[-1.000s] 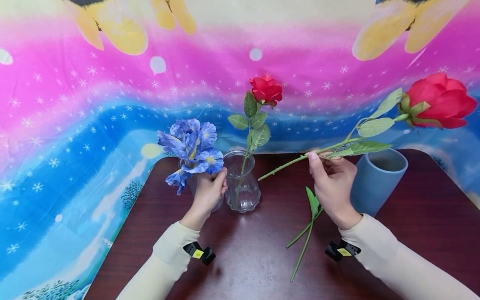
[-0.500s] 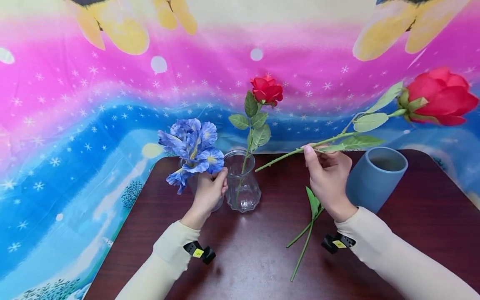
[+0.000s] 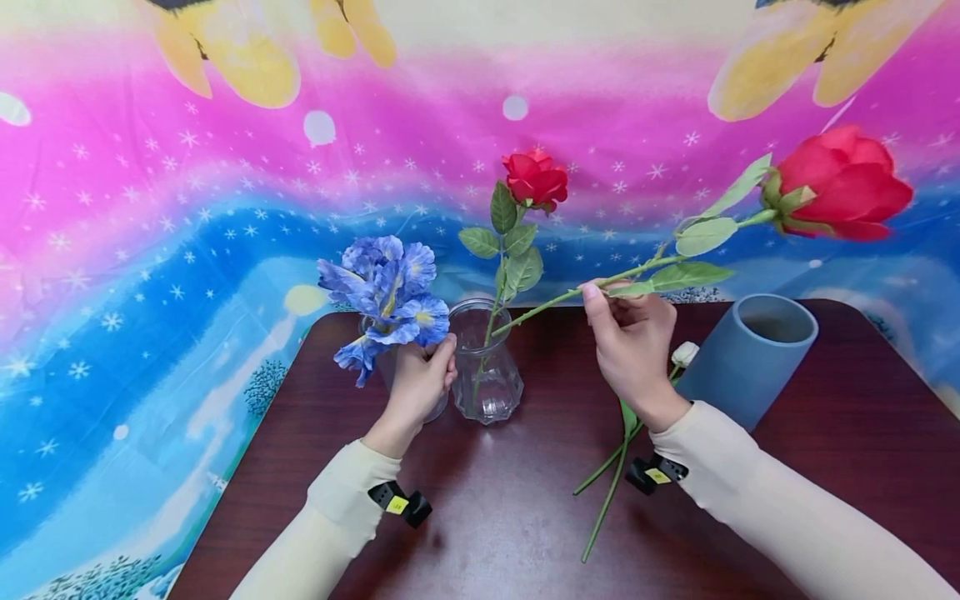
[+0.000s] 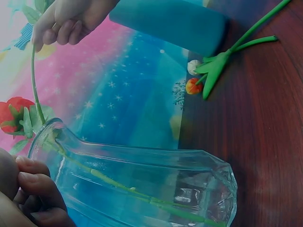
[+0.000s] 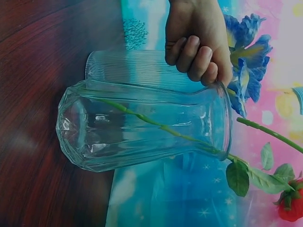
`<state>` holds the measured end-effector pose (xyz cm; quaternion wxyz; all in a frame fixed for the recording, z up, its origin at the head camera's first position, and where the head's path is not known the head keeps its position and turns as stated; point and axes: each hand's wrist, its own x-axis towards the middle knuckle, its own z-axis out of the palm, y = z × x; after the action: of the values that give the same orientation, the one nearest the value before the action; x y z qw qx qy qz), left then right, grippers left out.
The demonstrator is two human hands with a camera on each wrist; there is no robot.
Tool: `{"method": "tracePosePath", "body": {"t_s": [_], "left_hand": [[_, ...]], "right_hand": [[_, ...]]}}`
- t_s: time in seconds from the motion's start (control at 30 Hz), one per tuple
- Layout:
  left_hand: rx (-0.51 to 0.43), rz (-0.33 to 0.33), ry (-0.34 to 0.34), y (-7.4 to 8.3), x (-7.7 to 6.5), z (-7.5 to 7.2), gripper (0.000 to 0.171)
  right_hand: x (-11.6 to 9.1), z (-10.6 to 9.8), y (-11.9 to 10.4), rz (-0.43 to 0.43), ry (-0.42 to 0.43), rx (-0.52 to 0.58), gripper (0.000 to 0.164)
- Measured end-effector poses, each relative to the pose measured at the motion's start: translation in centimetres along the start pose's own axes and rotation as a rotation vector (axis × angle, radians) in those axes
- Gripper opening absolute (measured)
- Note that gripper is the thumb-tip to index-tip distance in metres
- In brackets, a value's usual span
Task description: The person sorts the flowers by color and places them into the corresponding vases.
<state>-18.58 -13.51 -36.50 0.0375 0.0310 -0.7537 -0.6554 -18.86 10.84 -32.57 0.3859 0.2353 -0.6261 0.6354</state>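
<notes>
My right hand pinches the thorny green stem of a large red rose, held slanting with its bloom up to the right. In the right wrist view, the stem's cut end is just above the rim of a clear glass vase. A smaller red rose stands in that vase. Beside the rim, my left hand is curled, with no object visible in its fingers. A blue iris appears right by it, its stem hidden. Behind the left hand stands a ribbed glass vase.
A grey-blue cylindrical vase stands at the right of the dark wooden table. Flowers lie in front of it, a white bud and an orange bud among them. A patterned cloth hangs behind.
My right hand has moved left with the large red rose, bringing its stem end to the clear vase's mouth. A white bud has come into sight behind that hand. The left hand stays put.
</notes>
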Motion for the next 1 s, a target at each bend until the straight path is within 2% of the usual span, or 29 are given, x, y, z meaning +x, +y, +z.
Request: {"method": "tracePosePath", "body": {"t_s": [0.3,0.6,0.9,1.0], "left_hand": [[-0.014,-0.004,0.009,-0.1,0.0,0.0,0.044],[-0.025,-0.001,0.011,-0.1,0.0,0.1,0.044],[-0.029,-0.007,0.001,0.1,-0.1,0.1,0.046],[-0.034,-0.014,0.000,0.1,-0.1,0.1,0.046]], "right_hand": [[-0.1,1.2,0.3,0.060,-0.060,-0.028,0.025],[-0.5,2.1,1.0,0.082,-0.101,-0.075,0.014],[-0.8,3.0,1.1,0.154,-0.146,-0.148,0.013],[-0.9,3.2,1.3,0.150,-0.170,-0.182,0.013]]}}
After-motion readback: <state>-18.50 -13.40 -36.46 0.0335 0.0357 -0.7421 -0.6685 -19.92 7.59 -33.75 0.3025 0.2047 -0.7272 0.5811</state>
